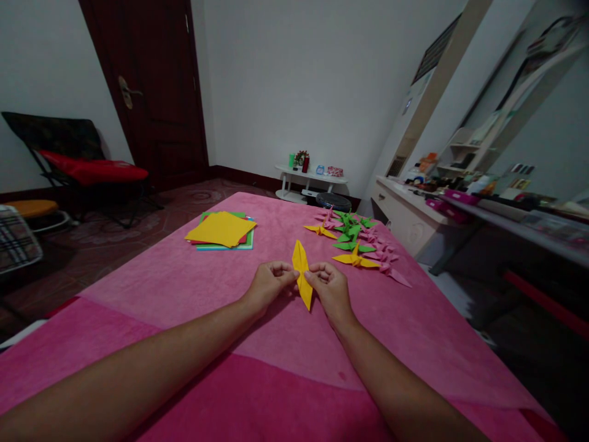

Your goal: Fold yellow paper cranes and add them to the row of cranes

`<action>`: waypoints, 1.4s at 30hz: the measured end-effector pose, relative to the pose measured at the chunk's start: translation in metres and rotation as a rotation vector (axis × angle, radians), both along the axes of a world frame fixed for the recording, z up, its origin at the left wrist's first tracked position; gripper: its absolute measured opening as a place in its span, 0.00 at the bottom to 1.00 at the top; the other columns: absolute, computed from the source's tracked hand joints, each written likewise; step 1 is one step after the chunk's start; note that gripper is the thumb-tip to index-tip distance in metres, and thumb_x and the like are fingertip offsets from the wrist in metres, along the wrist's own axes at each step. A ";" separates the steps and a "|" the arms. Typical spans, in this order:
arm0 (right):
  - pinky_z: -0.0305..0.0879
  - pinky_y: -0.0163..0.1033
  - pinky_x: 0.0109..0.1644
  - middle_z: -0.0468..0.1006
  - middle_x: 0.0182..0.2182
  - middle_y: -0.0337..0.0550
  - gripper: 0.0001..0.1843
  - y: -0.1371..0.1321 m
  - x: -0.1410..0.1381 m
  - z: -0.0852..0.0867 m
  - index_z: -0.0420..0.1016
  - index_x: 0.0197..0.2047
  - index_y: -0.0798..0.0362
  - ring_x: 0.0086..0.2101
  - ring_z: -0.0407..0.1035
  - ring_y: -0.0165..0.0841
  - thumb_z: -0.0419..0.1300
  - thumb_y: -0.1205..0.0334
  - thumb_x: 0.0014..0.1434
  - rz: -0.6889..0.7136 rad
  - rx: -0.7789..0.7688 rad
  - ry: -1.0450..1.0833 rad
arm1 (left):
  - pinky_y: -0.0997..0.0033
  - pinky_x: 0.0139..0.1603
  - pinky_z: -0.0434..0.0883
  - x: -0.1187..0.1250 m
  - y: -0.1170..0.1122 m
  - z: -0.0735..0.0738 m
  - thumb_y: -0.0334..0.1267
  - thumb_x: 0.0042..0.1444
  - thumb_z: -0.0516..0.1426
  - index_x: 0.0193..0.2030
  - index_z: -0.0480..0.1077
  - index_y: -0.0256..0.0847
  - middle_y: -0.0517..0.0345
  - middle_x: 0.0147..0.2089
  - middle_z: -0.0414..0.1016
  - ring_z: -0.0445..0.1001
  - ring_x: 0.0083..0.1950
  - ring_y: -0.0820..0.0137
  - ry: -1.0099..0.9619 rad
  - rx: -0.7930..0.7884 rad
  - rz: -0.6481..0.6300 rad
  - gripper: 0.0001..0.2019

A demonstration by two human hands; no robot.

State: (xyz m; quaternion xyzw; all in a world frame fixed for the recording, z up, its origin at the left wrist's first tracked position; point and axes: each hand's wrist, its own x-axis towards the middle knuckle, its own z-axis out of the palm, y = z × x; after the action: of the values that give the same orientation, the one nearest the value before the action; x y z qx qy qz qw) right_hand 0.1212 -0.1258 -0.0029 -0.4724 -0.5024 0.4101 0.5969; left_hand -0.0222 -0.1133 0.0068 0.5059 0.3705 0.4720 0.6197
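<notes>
A yellow folded paper (pixel 302 273), long and pointed at both ends, is held upright over the middle of the table. My left hand (pixel 272 280) pinches its left edge between thumb and fingers. On the other edge, my right hand (pixel 330 283) grips it in the same way. To the right lie several finished paper cranes: green cranes (pixel 350 228), pink cranes (pixel 385 253) and a yellow crane (pixel 356 258). A stack of square paper sheets (pixel 221 228), yellow on top, rests to the left beyond my left hand.
A pink cloth (pixel 184 294) covers the table. Behind it stands a small white side table (pixel 313 175) with small items. At the left are a folding chair (pixel 87 162) and a dark door (pixel 147 86). A cluttered dresser (pixel 405 209) lines the right side.
</notes>
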 end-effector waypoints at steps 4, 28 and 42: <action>0.64 0.35 0.27 0.72 0.21 0.37 0.16 0.001 0.001 0.000 0.67 0.29 0.54 0.20 0.67 0.30 0.65 0.53 0.43 0.005 0.002 -0.011 | 0.78 0.22 0.65 0.000 0.000 0.000 0.41 0.44 0.61 0.29 0.68 0.33 0.56 0.22 0.73 0.70 0.21 0.75 0.010 0.000 0.012 0.12; 0.55 0.32 0.31 0.73 0.26 0.39 0.05 -0.017 -0.004 0.012 0.71 0.30 0.52 0.27 0.65 0.29 0.54 0.65 0.55 -0.253 0.345 -1.079 | 0.76 0.20 0.68 0.004 0.001 -0.006 0.38 0.40 0.63 0.26 0.65 0.34 0.58 0.20 0.72 0.71 0.20 0.72 0.055 -0.011 0.106 0.12; 0.53 0.35 0.34 0.74 0.29 0.42 0.07 -0.020 -0.002 0.017 0.72 0.32 0.52 0.31 0.67 0.31 0.53 0.62 0.57 -0.241 0.354 -1.229 | 0.77 0.31 0.69 0.003 0.001 -0.014 0.40 0.42 0.64 0.26 0.74 0.30 0.53 0.25 0.75 0.71 0.25 0.76 -0.123 -0.048 -0.076 0.12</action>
State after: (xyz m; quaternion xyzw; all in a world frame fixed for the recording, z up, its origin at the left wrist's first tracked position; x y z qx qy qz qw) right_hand 0.1192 -0.1462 0.0144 -0.5686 -0.7557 -0.0937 0.3112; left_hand -0.0191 -0.1118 -0.0070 0.4746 0.3232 0.4694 0.6708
